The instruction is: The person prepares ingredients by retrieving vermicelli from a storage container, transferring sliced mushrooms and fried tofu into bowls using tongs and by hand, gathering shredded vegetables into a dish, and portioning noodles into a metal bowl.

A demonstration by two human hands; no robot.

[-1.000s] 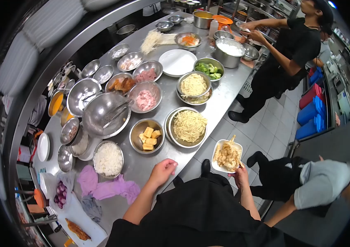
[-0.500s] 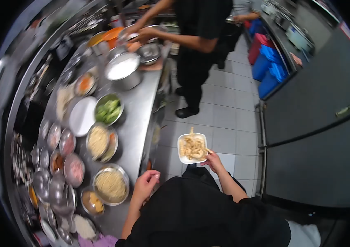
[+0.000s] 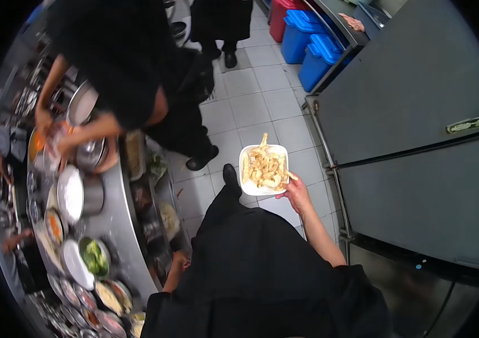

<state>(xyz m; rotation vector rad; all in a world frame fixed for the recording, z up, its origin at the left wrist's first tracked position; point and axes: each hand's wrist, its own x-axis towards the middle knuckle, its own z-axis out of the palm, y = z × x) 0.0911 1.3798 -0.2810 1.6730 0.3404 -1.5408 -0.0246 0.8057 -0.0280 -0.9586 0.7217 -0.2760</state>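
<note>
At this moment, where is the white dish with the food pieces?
In the head view, the white dish is near the centre, above the tiled floor, held at its lower right corner by the right hand.

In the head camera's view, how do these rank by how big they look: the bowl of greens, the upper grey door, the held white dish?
1. upper grey door
2. white dish
3. bowl of greens
</note>
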